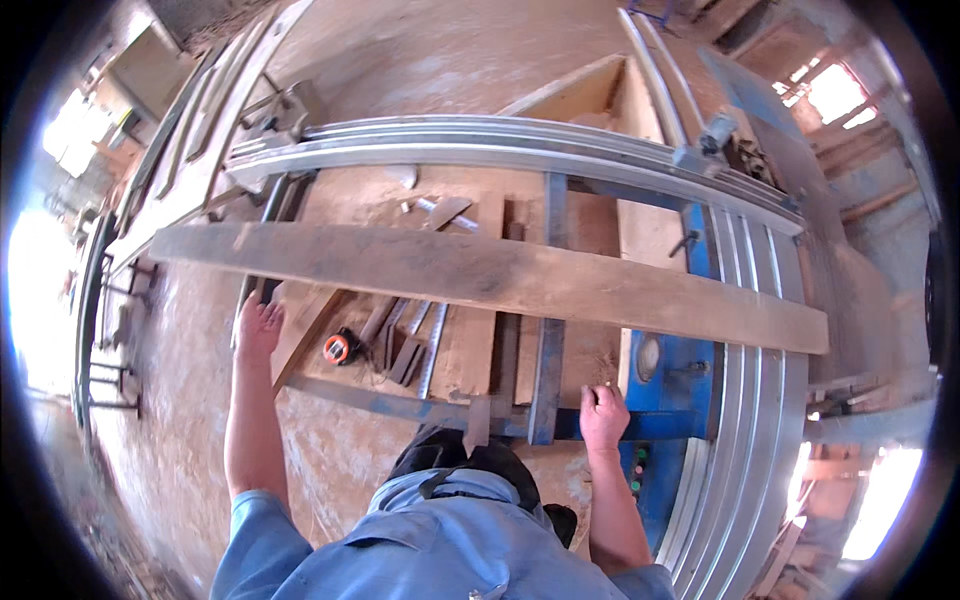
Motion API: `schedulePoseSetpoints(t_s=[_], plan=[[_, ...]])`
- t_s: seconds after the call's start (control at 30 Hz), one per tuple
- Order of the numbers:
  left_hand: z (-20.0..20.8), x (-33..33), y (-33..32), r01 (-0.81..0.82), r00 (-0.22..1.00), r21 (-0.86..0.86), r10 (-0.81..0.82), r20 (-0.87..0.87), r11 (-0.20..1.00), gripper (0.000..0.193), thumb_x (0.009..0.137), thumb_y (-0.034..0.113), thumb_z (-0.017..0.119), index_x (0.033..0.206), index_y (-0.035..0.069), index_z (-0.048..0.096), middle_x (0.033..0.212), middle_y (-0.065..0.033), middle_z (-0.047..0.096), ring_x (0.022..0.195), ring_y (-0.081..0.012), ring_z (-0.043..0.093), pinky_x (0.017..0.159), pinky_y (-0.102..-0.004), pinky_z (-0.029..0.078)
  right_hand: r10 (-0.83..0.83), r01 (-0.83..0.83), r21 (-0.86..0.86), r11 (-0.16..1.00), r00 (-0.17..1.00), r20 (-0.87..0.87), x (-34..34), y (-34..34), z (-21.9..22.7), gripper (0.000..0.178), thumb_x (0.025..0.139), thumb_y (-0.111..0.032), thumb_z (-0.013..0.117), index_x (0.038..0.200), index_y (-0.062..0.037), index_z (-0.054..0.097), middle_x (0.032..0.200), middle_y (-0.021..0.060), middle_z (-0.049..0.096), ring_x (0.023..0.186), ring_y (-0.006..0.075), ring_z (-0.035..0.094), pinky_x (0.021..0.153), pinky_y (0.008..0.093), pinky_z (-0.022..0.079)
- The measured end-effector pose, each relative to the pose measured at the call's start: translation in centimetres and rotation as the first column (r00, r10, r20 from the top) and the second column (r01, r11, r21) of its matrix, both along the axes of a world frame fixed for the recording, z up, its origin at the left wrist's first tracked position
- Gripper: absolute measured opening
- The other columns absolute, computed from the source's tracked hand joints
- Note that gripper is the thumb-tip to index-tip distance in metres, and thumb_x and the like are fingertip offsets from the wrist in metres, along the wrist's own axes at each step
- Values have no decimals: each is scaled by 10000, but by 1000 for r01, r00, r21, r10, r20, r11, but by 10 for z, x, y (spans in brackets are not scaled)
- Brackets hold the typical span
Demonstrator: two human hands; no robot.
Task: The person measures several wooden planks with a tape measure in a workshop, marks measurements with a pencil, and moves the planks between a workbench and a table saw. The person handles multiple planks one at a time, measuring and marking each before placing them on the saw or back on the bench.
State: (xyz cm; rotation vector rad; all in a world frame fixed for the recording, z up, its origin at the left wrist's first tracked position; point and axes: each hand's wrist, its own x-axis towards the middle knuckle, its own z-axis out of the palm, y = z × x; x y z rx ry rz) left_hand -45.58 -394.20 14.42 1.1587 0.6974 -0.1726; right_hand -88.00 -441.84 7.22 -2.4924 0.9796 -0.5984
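While the person in a blue shirt [430,550] stood at the near side, the right hand [603,418] hung above the blue metal frame [545,400] with curled fingers; whether they closed on anything could not be told. The left hand [258,328], fingers bent, was just below the plank's left part, and its grip too could not be made out. On the wooden board within the frame lay an orange-and-black tape measure [337,347] and a metal ruler [433,350]. Beyond these, the long plank [480,270] stretched across the frame, its right end over ribbed metal rails [765,400]. Farther off ran a silver crossbeam [500,150], with an open wooden box [637,95] behind it.
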Motion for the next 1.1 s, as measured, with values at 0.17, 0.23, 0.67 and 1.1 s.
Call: schedulePoseSetpoints(t_s=[0.17,0.23,0.67,1.1], plan=[[-87,74,99,339,445,875,-878,175,346,575,908,231,580,1374,16,320,1290,-180,459,1162,-286,462,996,-391,409,-76,74,-34,997,995,-63,1,5,16,222,753,-219,732,647,-81,595,698,115,599,644,330,606,539,420,489],[-102,100,115,493,554,690,-803,220,529,654,900,262,588,1416,4,280,1405,-183,370,1286,-300,410,1073,-396,374,-64,71,-77,995,994,90,-1,1,1,226,736,-255,742,653,-86,616,708,104,613,638,308,619,533,405,496],[-75,132,7,122,990,-53,-117,84,991,595,846,209,604,1335,-52,388,1340,-203,443,1207,-311,467,1035,-422,409,-127,142,38,989,957,-261,8,10,18,254,814,-331,656,753,-85,638,777,97,627,725,306,645,562,408,527],[-101,173,2,195,715,779,-630,303,596,545,853,177,597,1304,-71,418,1308,-201,479,1192,-307,480,1018,-441,418,-131,123,-75,990,984,-118,6,6,14,280,790,-314,692,646,-89,607,686,54,584,612,262,618,477,378,496]])
